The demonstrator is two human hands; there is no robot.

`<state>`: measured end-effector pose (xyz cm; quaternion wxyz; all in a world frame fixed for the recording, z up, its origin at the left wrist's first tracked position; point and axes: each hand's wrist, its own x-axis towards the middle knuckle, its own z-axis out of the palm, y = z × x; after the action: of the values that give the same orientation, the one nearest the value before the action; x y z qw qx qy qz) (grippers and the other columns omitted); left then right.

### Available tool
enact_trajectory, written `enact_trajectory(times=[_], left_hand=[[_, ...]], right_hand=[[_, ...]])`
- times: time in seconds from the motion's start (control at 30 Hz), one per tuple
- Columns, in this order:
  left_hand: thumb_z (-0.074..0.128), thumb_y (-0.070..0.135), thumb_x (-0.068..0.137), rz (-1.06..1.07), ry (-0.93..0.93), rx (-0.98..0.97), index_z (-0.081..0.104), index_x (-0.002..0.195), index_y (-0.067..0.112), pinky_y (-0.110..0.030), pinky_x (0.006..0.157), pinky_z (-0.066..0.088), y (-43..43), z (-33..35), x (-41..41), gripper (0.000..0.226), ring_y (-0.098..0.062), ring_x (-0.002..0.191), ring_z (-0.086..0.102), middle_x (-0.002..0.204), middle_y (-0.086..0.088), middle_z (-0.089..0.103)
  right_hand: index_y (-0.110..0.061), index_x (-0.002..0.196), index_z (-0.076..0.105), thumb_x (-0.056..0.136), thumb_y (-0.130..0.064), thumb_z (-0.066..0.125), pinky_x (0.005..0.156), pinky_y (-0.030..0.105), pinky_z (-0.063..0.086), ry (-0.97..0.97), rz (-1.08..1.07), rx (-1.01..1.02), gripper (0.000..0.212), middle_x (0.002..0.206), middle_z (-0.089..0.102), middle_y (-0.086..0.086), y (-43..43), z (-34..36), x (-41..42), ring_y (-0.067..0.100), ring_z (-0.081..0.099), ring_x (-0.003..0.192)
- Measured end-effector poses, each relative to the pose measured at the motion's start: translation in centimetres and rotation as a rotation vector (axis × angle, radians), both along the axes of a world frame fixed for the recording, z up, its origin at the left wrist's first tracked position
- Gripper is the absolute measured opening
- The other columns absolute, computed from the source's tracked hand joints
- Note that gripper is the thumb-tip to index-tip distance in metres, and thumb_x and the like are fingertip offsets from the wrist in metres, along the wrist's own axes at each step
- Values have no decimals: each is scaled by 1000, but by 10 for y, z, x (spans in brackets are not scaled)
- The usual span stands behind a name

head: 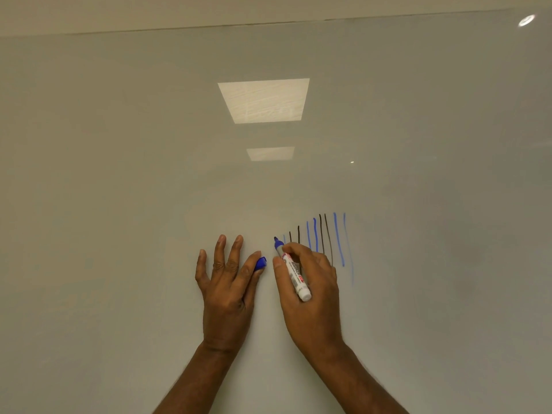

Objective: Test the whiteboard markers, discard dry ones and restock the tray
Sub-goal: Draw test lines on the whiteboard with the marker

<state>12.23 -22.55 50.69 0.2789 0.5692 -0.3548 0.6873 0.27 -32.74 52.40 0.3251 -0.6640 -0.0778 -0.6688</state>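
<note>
right hand [307, 282] grips uncapped blue marker [294, 271], tip by test strokes [321, 237] on whiteboard [149, 174]; left hand [227, 282] pinches blue cap [260, 263], likely ready for recapping

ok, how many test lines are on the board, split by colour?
Blue lines: 5 (two of them faint)
Black lines: 4
Total: 9 visible; the right hand covers the lower ends and could hide more.
</note>
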Motion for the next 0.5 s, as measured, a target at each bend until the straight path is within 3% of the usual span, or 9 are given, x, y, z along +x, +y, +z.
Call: enact_trajectory(times=[0.1, 0.13, 0.2, 0.23, 0.27, 0.33, 0.4, 0.43, 0.5], left_hand=[[50, 35, 106, 6, -2, 2, 59, 138, 15, -64, 121, 22, 0, 0, 1, 39, -34, 150, 35, 150, -15, 51], [52, 34, 105, 7, -3, 2, 59, 138, 15, -63, 121, 22, 0, -1, 1, 39, -34, 150, 35, 150, -15, 51], [55, 32, 103, 12, -4, 0, 59, 138, 15, -64, 121, 22, 0, -1, 1, 39, -34, 150, 35, 151, -15, 50], [57, 31, 102, 15, -3, -1, 59, 138, 15, -64, 121, 22, 0, -1, 1, 40, -33, 150, 35, 151, -14, 50], [58, 31, 101, 15, -3, -1, 59, 139, 15, -63, 121, 23, 1, -1, 1, 41, -33, 150, 35, 151, -14, 50], [58, 31, 101, 17, 0, 1, 58, 139, 15, -63, 121, 23, 1, -1, 1, 42, -33, 150, 35, 151, -14, 50], [58, 31, 101, 23, 1, 1, 59, 138, 14, -64, 120, 24, 2, -2, 2, 41, -34, 150, 36, 151, -14, 50], [58, 31, 101, 24, 1, 0, 60, 138, 14, -64, 120, 24, 2, -2, 2, 41, -34, 149, 36, 151, -14, 50], [57, 32, 101, 24, 5, -4, 62, 136, 12, -63, 120, 25, 2, -2, 1, 40, -35, 148, 37, 150, -14, 51]], right_hand=[[-8, 119, 65, 86, -60, 51, 77, 40, 61, 32, -28, -2, 63, 102, 68, 5, -5, -6, 10, 13, 63, 85], [-4, 117, 66, 87, -61, 50, 74, 37, 61, 36, -30, 26, 66, 100, 69, 8, -4, -8, 9, 11, 62, 82], [-2, 112, 67, 90, -65, 43, 71, 20, 56, 63, 2, 74, 71, 96, 68, 7, -3, -17, 3, 3, 57, 72], [-1, 111, 67, 90, -70, 38, 73, 16, 52, 58, -6, 76, 77, 94, 67, 6, -3, -26, 0, 2, 55, 68], [1, 110, 66, 86, -78, 35, 75, 21, 53, 55, -10, 87, 88, 94, 66, 9, -3, -33, -4, 5, 54, 68], [0, 116, 62, 66, -96, 33, 89, 42, 53, 180, 149, 224, 112, 105, 63, 9, 1, -42, -13, 16, 55, 85], [-15, 122, 59, 61, -94, 45, 99, 43, 49, 278, 199, 167, 101, 116, 61, 0, -2, -51, -18, 16, 58, 102], [-15, 127, 55, 49, -96, 53, 103, 43, 45, 345, 233, 171, 112, 124, 60, 6, -6, -55, -18, 21, 57, 111], [-1, 134, 46, 14, -103, 47, 112, 44, 35, 513, 377, 311, 158, 137, 51, 20, -12, -59, -17, 33, 50, 124]])
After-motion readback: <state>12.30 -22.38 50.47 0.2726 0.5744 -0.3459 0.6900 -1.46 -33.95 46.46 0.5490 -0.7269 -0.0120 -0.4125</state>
